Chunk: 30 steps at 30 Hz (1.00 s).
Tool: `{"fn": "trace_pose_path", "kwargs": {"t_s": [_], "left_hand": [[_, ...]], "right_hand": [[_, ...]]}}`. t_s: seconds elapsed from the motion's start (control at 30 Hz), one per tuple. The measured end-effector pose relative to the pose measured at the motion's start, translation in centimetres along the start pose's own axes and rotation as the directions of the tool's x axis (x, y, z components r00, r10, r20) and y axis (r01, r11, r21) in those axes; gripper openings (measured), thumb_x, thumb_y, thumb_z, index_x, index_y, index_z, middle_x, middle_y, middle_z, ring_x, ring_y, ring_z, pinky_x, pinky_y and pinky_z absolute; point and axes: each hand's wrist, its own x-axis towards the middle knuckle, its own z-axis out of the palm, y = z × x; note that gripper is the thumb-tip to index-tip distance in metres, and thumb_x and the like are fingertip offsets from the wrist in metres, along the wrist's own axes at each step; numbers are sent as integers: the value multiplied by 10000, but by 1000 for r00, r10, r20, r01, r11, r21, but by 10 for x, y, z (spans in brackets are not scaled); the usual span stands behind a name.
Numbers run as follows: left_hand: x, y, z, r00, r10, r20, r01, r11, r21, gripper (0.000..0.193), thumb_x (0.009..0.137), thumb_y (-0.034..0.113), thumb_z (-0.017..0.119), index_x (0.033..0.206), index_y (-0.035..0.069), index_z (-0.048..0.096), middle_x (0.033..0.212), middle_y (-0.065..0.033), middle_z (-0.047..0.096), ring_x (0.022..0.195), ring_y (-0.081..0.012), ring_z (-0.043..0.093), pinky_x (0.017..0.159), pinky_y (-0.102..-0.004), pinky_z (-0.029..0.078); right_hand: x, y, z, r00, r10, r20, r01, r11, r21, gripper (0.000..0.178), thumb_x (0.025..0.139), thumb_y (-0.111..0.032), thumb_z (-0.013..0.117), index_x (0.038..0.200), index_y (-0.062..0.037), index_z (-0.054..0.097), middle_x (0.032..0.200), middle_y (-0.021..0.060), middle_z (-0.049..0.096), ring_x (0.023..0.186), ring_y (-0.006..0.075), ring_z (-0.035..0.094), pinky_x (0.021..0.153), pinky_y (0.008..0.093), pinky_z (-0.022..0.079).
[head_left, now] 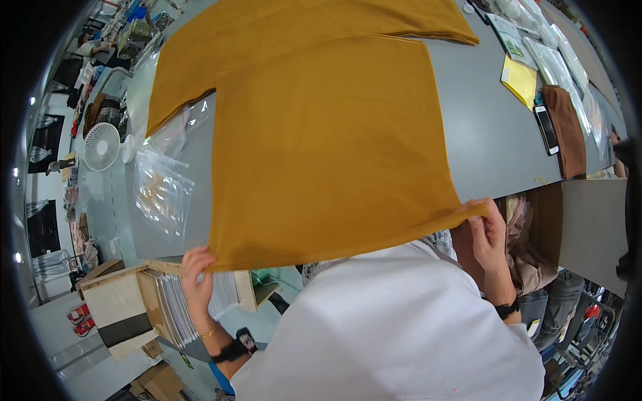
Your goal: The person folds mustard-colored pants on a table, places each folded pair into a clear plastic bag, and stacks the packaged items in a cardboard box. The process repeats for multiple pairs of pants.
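Observation:
A mustard-yellow long-sleeved top point(328, 134) lies spread over the grey table, its sleeves reaching out to the far left and far right. Its hem comes toward me past the table's near edge. My left hand point(196, 271) pinches the near left corner of the hem. At the near right corner, my right hand point(489, 230) grips the hem, with the cloth pulled up a little between thumb and fingers. The hem hangs stretched between both hands, sagging slightly in the middle.
Clear plastic bags point(162, 194) lie left of the top. On the right are a phone point(546, 130), a folded brown cloth point(566, 134), a yellow packet point(519, 80) and more plastic bags. A white fan point(102, 146) stands left. Below right, a cardboard box point(543, 224) holds garments.

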Motion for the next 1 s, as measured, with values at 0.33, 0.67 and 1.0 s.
{"fn": "trace_pose_path", "kwargs": {"t_s": [0.33,0.67,1.0], "left_hand": [[157,-76,82,888,-457,40,321,556,-766,239,1025,52,624,1254,-2,669,1180,-91,722,1041,-148,670,897,-280,538],[70,-28,65,972,-110,207,157,961,-228,629,815,4,763,1408,96,572,1060,-83,640,1004,-223,568,909,-347,470],[245,-96,47,923,-385,-13,359,873,-331,130,1007,120,633,1000,-10,632,969,-37,550,901,-133,526,807,-263,460]], "right_hand": [[126,90,11,938,24,-347,-168,905,-391,152,1080,-138,578,1095,12,588,826,153,606,736,161,553,675,344,481],[58,40,-18,975,143,168,-2,768,-641,604,794,-106,840,1359,-108,626,966,62,672,986,293,601,938,456,440],[255,76,-22,985,-8,-171,-96,803,-588,330,1043,-355,642,997,-30,675,778,130,630,682,305,565,711,395,501]]}}
